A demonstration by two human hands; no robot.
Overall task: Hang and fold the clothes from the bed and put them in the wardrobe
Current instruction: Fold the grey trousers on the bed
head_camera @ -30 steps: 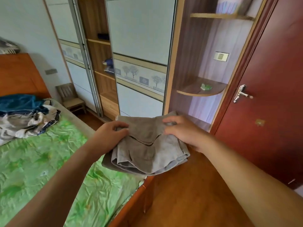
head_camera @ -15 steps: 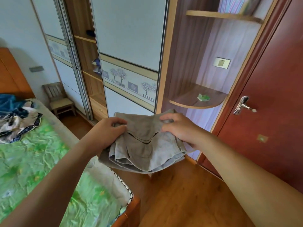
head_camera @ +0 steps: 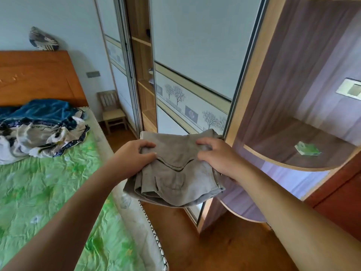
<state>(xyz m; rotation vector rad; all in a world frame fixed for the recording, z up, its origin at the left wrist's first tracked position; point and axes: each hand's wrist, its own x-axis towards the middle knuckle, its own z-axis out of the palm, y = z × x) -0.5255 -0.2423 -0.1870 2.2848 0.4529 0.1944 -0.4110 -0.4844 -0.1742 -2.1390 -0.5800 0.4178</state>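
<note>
Step in hand, as I judge it: carrying one finished fold to the wardrobe.

The grey garment is folded into a thick, soft-edged packet, and a dark stitched seam curves across its top face. It is held in the air over the foot corner of the bed, in front of the pale sliding door. My left hand is clamped on its left edge with fingers curled onto the cloth. My right hand is clamped on the right edge likewise.

The cloth looks matte and limp, perhaps washed cotton. Its layers fan out at the near edge.

Next move calls for:
- Keep the packet level so the layers do not slide.
- Reach the open wood-shelved bay left of the door. Which shelf, I cannot tell.

A crumpled pile, blue and printed white, lies on the green quilted cover, not yet folded.
</note>
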